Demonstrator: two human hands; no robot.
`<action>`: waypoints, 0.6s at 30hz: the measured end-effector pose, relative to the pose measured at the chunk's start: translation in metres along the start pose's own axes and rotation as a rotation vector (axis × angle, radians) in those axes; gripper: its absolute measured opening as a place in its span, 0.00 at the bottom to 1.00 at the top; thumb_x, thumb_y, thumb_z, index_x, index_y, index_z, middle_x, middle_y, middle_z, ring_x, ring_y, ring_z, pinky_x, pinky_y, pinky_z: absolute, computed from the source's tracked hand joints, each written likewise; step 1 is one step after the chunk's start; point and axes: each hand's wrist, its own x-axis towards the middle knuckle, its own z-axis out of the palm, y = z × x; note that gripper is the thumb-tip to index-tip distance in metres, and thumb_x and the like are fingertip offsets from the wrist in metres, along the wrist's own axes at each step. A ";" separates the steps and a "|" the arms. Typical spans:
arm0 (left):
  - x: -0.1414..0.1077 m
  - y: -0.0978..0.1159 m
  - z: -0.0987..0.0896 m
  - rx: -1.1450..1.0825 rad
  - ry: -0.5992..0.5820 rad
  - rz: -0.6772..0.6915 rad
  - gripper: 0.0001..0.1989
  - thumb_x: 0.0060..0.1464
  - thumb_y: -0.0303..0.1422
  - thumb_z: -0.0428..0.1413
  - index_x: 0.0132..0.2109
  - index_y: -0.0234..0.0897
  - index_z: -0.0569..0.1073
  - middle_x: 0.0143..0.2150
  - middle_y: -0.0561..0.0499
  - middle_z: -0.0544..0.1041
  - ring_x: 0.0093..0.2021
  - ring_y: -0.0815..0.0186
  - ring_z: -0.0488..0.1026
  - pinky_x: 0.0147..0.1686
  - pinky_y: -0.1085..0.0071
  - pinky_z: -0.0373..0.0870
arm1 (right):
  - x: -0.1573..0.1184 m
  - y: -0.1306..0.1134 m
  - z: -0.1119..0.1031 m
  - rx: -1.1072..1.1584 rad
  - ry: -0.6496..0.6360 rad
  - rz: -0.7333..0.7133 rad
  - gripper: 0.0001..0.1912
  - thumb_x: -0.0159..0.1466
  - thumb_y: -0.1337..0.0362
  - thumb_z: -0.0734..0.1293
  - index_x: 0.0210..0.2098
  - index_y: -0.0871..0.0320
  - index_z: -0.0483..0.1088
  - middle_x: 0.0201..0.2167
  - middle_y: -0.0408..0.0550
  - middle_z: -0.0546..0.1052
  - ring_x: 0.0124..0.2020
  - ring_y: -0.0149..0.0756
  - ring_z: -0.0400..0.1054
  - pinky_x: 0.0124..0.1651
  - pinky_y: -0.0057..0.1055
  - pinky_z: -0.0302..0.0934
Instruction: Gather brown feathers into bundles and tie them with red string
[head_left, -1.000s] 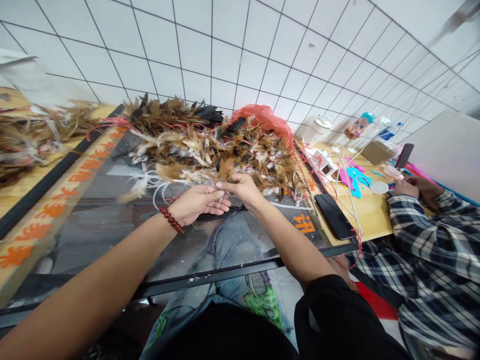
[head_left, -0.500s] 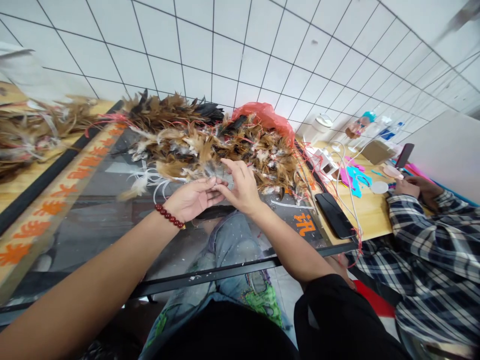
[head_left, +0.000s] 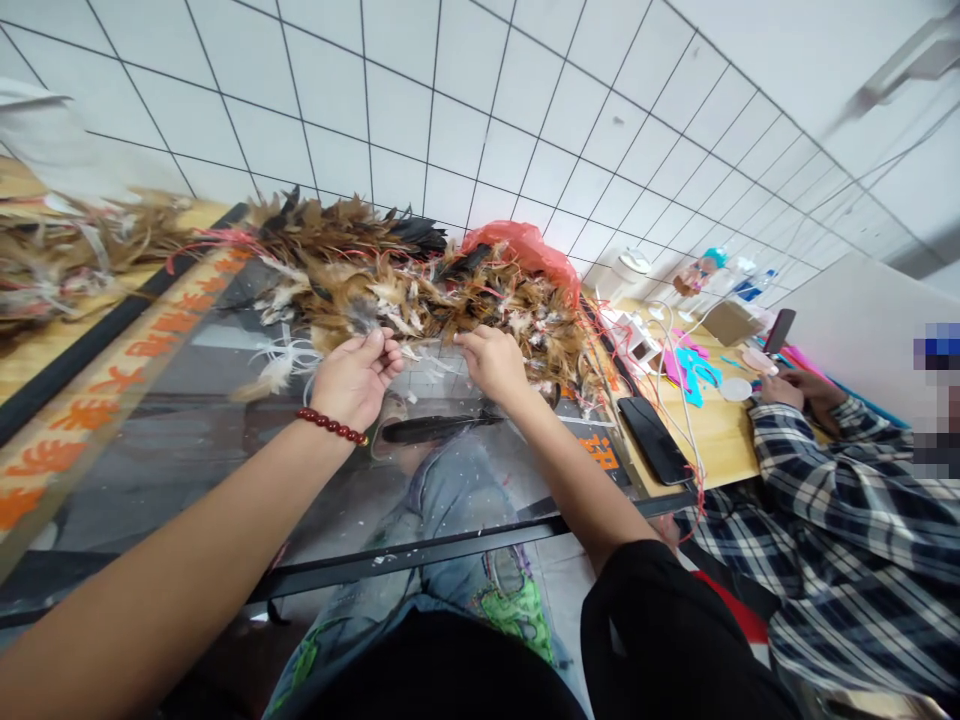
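Note:
My left hand (head_left: 358,375), with a red bead bracelet (head_left: 330,425) at the wrist, is closed in a pinch. A brown feather with grey fluff (head_left: 365,314) sticks up from its thumb and fingertips, partly blending into the feathers behind. To the right, my right hand (head_left: 493,365) is also pinched, its fingertips at the near edge of a heap of brown and white feathers (head_left: 420,295). Whatever lies between those fingertips is too small to see. Below both hands a long black feather (head_left: 435,428) lies on the glass tabletop (head_left: 330,510).
White quill strips (head_left: 289,350) lie left of my left hand. Behind the heap is a red plastic bag (head_left: 525,245). A black phone (head_left: 654,440) lies at the right edge, near white cables. Further right, a person in a plaid sleeve (head_left: 795,440) works beside pink and blue pieces (head_left: 690,370).
My hands were together and have moved apart. The left went left with the grey-fluffed feather, and the right stayed to the right, by the heap. The black feather is now uncovered.

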 end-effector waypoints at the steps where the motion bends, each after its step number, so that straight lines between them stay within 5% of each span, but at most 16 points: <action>1: 0.001 0.002 0.000 -0.011 0.009 0.030 0.11 0.62 0.22 0.52 0.31 0.29 0.74 0.24 0.52 0.71 0.23 0.75 0.70 0.24 0.80 0.70 | 0.005 -0.006 -0.001 -0.051 -0.025 -0.043 0.16 0.69 0.66 0.59 0.50 0.52 0.75 0.44 0.51 0.75 0.48 0.42 0.66 0.48 0.36 0.56; 7: 0.008 0.011 -0.002 -0.053 0.098 0.150 0.12 0.61 0.22 0.52 0.29 0.30 0.74 0.22 0.53 0.71 0.21 0.75 0.69 0.24 0.79 0.69 | 0.032 -0.035 0.001 -0.043 -0.054 -0.054 0.15 0.68 0.65 0.59 0.48 0.52 0.74 0.44 0.49 0.74 0.47 0.40 0.67 0.47 0.34 0.57; 13: 0.012 0.010 -0.003 -0.062 0.145 0.174 0.10 0.60 0.23 0.53 0.31 0.30 0.73 0.22 0.54 0.71 0.21 0.75 0.68 0.24 0.79 0.68 | 0.028 -0.058 0.015 -0.070 -0.032 -0.044 0.13 0.68 0.60 0.60 0.45 0.53 0.75 0.42 0.50 0.75 0.47 0.42 0.68 0.46 0.36 0.59; 18: 0.012 0.010 -0.004 -0.050 0.161 0.173 0.09 0.60 0.23 0.54 0.30 0.30 0.73 0.22 0.54 0.71 0.21 0.75 0.68 0.24 0.80 0.68 | 0.033 -0.055 0.024 0.088 -0.070 0.040 0.10 0.65 0.63 0.63 0.37 0.56 0.77 0.41 0.52 0.76 0.44 0.42 0.70 0.46 0.36 0.61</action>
